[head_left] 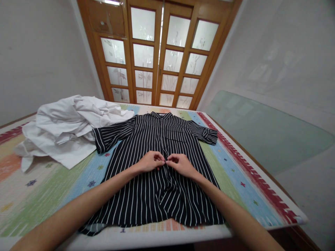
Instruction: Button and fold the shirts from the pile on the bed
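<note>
Where the striped shirt (157,181) lies: front up on the patterned tablecloth (226,167), beside the white fabric (68,122).
Left hand (152,161), right hand (181,165): fingertips pinching the placket (160,139), nearly meeting.
Shirt progress: spread out, upper front looks closed; rumpled lower front probably left.
Writing, brands: none readable.

- The left forearm (91,203) is bare and extends forward, slanting inward.
- The right forearm (227,205), also bare, slants inward from the opposite side.
- The left hand (149,161) has a pinching grip, thumb against bent index finger.
- The right hand (184,166) makes a similar pinch.
- Their fingertips (162,162) meet or nearly meet; I cannot tell which.
</note>
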Demonstrator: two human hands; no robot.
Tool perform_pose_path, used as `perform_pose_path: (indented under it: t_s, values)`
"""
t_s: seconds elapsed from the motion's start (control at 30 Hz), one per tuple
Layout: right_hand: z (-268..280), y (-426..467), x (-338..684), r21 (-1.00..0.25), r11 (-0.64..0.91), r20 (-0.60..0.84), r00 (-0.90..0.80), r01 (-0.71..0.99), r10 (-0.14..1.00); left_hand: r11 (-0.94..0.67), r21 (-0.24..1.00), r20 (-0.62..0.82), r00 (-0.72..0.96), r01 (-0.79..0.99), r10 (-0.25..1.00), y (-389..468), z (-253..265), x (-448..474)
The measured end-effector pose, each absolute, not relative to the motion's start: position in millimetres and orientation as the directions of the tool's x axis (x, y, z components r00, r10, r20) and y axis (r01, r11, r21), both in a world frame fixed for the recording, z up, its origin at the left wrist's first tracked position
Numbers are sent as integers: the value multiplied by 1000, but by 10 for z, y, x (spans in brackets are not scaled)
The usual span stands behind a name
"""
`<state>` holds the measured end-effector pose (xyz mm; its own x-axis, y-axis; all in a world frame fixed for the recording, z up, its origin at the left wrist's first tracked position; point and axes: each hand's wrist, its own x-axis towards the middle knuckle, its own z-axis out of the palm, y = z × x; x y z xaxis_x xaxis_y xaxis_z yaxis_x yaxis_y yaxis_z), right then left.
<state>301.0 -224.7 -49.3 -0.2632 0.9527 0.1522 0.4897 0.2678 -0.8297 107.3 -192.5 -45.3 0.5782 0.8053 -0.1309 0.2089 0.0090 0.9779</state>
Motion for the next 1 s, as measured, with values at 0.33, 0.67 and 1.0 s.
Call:
perform_pose_path:
  t_s: [0.33,0.67,1.0]
  values:
    - [-422,-2321,2968,-747,302,213,-217,593,953,44,988,-119,562,145,819,-1909,-535,1075]
    - [-507,-2311,2970,-796,319,208,-264,513,942,116,988,-152,550,101,821,-1882,-600,1053]
    - [-506,-2348,2929,-785,364,248,-284,501,926,33,973,-145,497,226,856,-1932,-515,1052]
